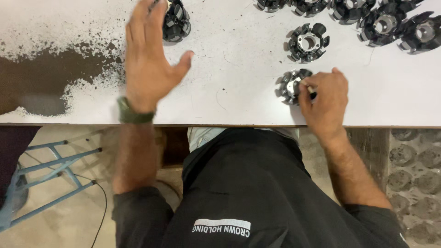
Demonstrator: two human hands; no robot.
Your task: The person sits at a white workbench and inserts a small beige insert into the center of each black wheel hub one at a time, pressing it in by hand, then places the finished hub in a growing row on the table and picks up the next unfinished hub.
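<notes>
The white table (239, 59) bears eight black rotors; the right hand (324, 98) pinches one rotor (290, 86), left hand (149, 55) spread wide.

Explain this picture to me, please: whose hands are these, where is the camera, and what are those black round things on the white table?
There is no machine here, only a person at work. The one picture comes from a camera worn on that person's head, looking down, so you see their own arms, dark clothing and lap. The left hand is open and blurred, reaching toward a black toothed ring part near the table's far edge. The right hand rests on another such part, a black ring with a shiny metal centre, and seems to pinch something small against it; what that is I cannot tell. More of these parts lie further back, several in a row at the top right. The white table has its coating worn away to brown on the left. A blue metal frame stands on the floor below.
</notes>
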